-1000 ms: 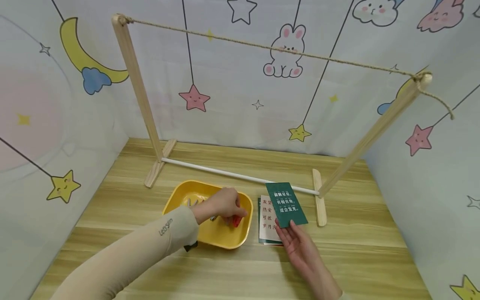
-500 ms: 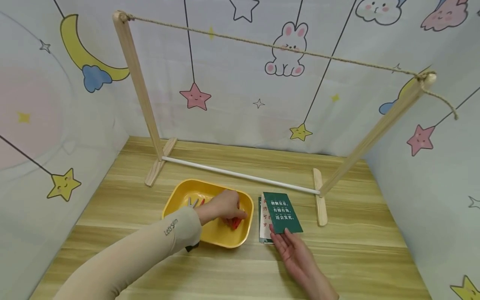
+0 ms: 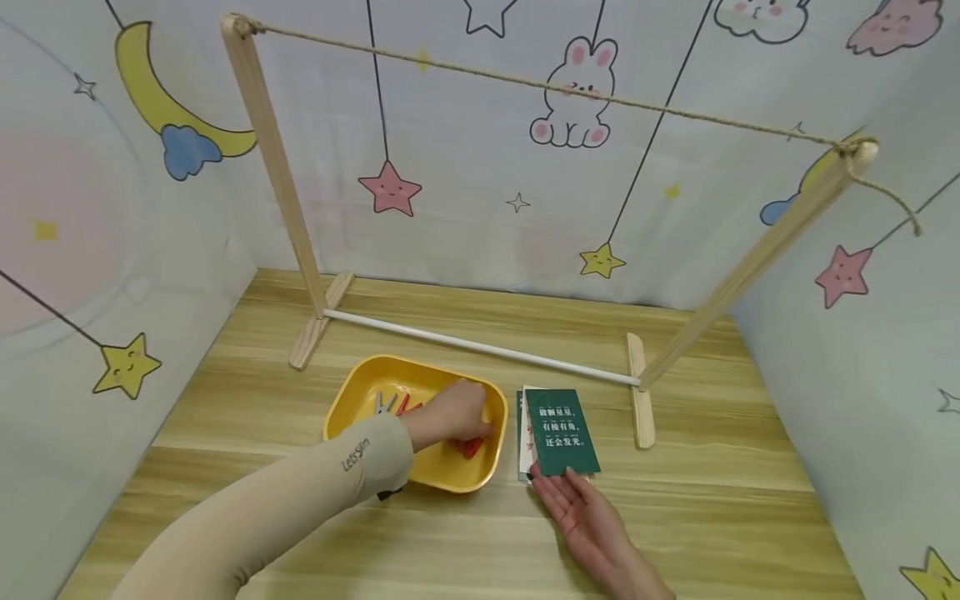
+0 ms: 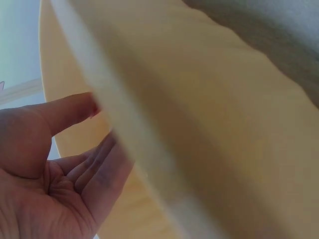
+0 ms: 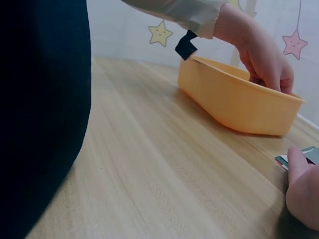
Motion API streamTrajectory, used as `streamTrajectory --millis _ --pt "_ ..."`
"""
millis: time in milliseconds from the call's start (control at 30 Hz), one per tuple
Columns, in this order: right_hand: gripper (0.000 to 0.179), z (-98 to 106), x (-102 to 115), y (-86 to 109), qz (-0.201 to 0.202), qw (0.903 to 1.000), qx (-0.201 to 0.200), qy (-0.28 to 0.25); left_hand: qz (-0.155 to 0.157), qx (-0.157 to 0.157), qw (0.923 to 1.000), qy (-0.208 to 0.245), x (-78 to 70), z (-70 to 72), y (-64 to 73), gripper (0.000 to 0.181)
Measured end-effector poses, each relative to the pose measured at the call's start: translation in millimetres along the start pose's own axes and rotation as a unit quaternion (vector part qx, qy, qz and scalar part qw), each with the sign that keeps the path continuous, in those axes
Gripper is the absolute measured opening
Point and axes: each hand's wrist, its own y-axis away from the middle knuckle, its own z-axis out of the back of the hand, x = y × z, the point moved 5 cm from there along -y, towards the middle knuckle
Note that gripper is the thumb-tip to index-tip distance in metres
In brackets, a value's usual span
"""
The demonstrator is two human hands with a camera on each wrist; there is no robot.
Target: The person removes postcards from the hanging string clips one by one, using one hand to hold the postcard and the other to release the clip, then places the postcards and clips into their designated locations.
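My left hand reaches down into a yellow tray, its curled fingers at a red clothespin near the right wall. A bit of red shows at the thumb tip in the left wrist view, while the tray wall hides the fingertips. Other red and grey clothespins lie on the tray's left side. My right hand, palm up, holds a dark green card with white Chinese writing by its lower edge. Beneath that card is a small pile with a white card, mostly covered.
Behind the tray stands a frame with two wooden posts, a white bottom rod and a twine line strung across the top. Patterned cloth walls enclose the wooden table on three sides.
The right hand has lowered the green card toward me and left, so it covers more of the pile. My left hand stays in the tray, shifting slightly right; more clothespins show on its left.
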Motion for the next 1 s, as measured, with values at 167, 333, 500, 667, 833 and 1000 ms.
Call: streamTrajectory --millis 167,333,500,667,833,1000 --pt "0.039 -3 -1 2.4 -0.019 0.9995 0.027 0.006 -0.005 -0.012 0.9997 -0.019 -1.8 1.5 0.0 0.048" --pt "0.048 -4 -6 6.3 -0.042 0.9981 0.041 0.021 0.003 -0.005 1.0 -0.002 -0.5 2.7 1.8 0.048" --pt "0.058 -6 -11 9.2 -0.053 0.9965 0.051 0.04 0.014 0.003 0.9996 0.023 0.9 9.3 2.1 0.047" --pt "0.056 -11 -7 10.6 -0.049 0.9965 0.049 0.045 0.029 0.013 0.9971 0.069 -3.2 27.1 8.2 0.047" --pt "0.053 -18 9 9.1 -0.03 0.9969 0.043 0.059 0.012 0.004 0.9969 0.077 -4.4 50.8 20.8 0.046" --pt "0.057 -18 27 5.3 0.011 0.9922 0.029 0.121 -0.012 -0.036 0.997 0.067 4.9 70.2 40.0 0.028"
